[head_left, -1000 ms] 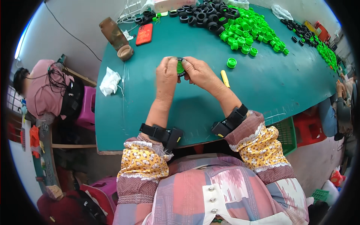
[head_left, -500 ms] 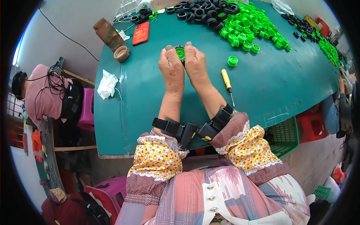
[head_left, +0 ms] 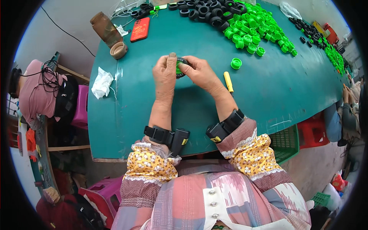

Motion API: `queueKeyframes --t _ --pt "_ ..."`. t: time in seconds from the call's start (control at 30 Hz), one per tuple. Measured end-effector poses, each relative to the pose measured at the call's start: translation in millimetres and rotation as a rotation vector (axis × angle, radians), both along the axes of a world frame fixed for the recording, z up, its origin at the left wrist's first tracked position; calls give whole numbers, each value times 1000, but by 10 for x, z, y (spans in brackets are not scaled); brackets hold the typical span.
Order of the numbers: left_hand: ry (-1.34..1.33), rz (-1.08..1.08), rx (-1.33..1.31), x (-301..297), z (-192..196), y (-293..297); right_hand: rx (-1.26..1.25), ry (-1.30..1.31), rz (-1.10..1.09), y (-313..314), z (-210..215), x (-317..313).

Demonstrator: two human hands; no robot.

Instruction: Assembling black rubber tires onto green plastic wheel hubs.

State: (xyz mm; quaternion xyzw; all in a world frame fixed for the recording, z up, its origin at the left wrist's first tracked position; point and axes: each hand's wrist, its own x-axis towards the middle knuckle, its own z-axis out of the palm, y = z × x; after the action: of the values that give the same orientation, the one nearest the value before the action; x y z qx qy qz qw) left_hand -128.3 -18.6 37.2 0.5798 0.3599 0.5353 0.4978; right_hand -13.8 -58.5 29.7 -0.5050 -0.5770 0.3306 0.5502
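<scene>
Over the green surface [head_left: 268, 99], I see my left hand [head_left: 164, 73] and right hand [head_left: 199, 73] pinching one small wheel [head_left: 179, 67], black rim around green hub.

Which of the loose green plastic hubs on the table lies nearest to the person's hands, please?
The single green hub lying alone beside the yellow-handled screwdriver, just off the right hand; the other hubs sit heaped farther back.

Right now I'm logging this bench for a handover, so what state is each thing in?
left hand: gripping the small wheel
right hand: gripping the small wheel
small wheel: black tyre around a green hub, held above the table
screwdriver: lying flat, untouched
lone green hub: loose on the table
brown jar: tipped over, open
jar lid: off, beside it
</scene>
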Motion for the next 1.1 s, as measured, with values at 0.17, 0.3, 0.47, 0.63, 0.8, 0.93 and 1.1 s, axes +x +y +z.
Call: queueKeyframes --t 0.17,0.3,0.47,0.63,0.8,0.93,1.1 --pt "4 99 21 43 -93 23 -92 42 -62 -18 -34 -96" --pt "-95 146 21 28 -191 78 48 61 -200 0 -138 -372" --pt "-61 47 -109 61 -87 -16 -72 345 -112 -65 20 -263" --pt "-118 70 -122 75 -119 7 -97 420 -82 -56 42 -286" --pt "55 144 66 107 -194 29 -9 369 -184 -28 -7 -272" --pt "-152 73 -100 140 -147 -19 30 385 -225 -26 -14 -304" --pt "-314 -186 -339 83 -190 0 43 389 -208 3 -63 -298"
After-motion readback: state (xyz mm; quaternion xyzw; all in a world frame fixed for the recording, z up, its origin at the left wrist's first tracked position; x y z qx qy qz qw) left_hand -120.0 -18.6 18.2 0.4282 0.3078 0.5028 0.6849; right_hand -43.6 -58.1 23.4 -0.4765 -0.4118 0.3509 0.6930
